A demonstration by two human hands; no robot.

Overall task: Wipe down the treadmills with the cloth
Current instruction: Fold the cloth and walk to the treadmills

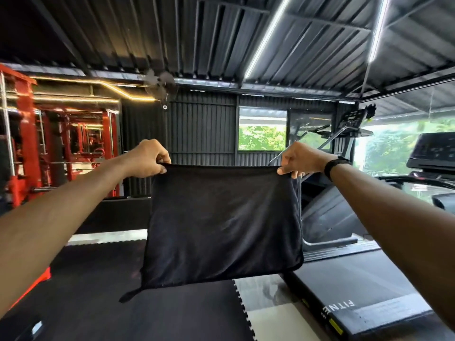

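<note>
I hold the cloth (221, 225) up before me, my left hand (147, 158) at its left top corner, my right hand (296, 159) at its right. The treadmill (364, 291) lies right, racks (29, 139) far left.

The cloth (221, 225) hides part of the treadmill (364, 291) from us; the frame's edge cuts our forearms, and the treadmill's lettering reads only partly.

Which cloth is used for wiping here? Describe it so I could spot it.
Look left of the dark treadmill deck. In the middle of the view hangs a square black cloth, pinched at its top corners by the left hand and right hand; nothing else is held up.
</note>
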